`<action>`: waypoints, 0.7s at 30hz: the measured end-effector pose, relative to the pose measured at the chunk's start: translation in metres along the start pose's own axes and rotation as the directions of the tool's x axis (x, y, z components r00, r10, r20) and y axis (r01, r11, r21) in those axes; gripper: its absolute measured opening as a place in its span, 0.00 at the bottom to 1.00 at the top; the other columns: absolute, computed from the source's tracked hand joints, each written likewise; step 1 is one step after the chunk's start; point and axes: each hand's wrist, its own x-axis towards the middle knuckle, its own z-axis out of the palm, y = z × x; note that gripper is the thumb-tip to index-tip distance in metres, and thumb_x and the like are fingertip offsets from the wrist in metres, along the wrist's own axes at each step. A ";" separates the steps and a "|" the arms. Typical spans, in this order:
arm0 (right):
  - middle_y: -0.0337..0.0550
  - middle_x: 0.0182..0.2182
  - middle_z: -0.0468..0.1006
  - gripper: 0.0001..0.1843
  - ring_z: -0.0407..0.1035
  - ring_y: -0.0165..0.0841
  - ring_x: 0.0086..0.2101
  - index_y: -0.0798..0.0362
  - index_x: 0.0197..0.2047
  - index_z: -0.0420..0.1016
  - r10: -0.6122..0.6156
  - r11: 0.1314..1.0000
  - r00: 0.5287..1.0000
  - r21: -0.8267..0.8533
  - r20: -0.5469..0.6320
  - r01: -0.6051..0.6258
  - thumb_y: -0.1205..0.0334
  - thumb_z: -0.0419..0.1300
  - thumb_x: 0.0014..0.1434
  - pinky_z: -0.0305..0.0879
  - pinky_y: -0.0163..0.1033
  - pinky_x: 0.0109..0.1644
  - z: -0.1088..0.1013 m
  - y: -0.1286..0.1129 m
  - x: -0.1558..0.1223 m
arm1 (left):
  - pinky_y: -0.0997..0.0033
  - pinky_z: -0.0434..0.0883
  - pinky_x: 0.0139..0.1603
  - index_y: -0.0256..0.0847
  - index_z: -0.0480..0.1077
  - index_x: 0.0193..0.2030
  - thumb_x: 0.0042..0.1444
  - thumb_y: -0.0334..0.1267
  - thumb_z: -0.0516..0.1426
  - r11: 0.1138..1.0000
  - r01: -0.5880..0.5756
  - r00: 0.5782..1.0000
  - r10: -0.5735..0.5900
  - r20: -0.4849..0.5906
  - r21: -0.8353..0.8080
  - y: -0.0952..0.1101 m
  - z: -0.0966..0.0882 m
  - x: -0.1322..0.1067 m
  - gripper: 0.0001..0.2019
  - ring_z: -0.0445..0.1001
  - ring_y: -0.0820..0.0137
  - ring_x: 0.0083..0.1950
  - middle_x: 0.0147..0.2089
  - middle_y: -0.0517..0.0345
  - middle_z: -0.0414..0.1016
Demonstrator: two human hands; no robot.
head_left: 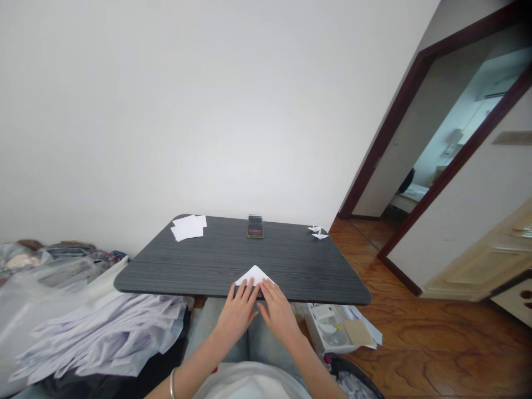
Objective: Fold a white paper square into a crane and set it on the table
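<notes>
Both hands are down flat on a white folded paper triangle [254, 275] at the near edge of the dark grey wood-grain table [216, 260]. Left hand [238, 310] and right hand [277, 310] sit side by side, fingers [243, 289] loosely spread and pressing the fold, not pinching anything. Paper like that looks feather-light, floppy and easy to crease or tear, so I'd say grab it at the folded edge or the corners.

Table surface looks smooth, so the paper could slide. Further back there's a small stack of white paper sheets [189, 227], a small dark phone-like object [255, 226] and a couple of little white folded paper pieces [318, 232]. Plain white wall behind, glossy wooden floor [436, 343], open doorway on the right, crumpled white paper pile [103, 332] at the left.
</notes>
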 end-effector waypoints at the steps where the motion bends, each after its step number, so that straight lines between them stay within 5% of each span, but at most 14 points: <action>1: 0.55 0.55 0.61 0.25 0.52 0.39 0.56 0.63 0.57 0.56 -0.008 1.000 1.000 -0.001 -0.001 0.008 0.65 0.47 0.57 0.55 0.48 0.56 0.001 0.001 0.000 | 0.49 0.51 0.58 0.41 0.46 0.62 0.55 0.37 0.48 1.000 -0.009 1.000 0.009 0.003 0.003 -0.001 0.000 0.000 0.28 0.51 0.58 0.62 0.63 0.47 0.51; 21: 0.57 0.55 0.61 0.23 0.53 0.42 0.56 0.62 0.56 0.59 0.114 0.988 0.992 -0.102 -0.056 -0.119 0.63 0.47 0.58 0.54 0.50 0.56 0.004 -0.002 -0.006 | 0.50 0.53 0.58 0.37 0.48 0.61 0.55 0.34 0.48 0.999 0.041 0.999 -0.040 -0.030 0.013 0.001 0.009 -0.001 0.26 0.49 0.57 0.63 0.63 0.43 0.52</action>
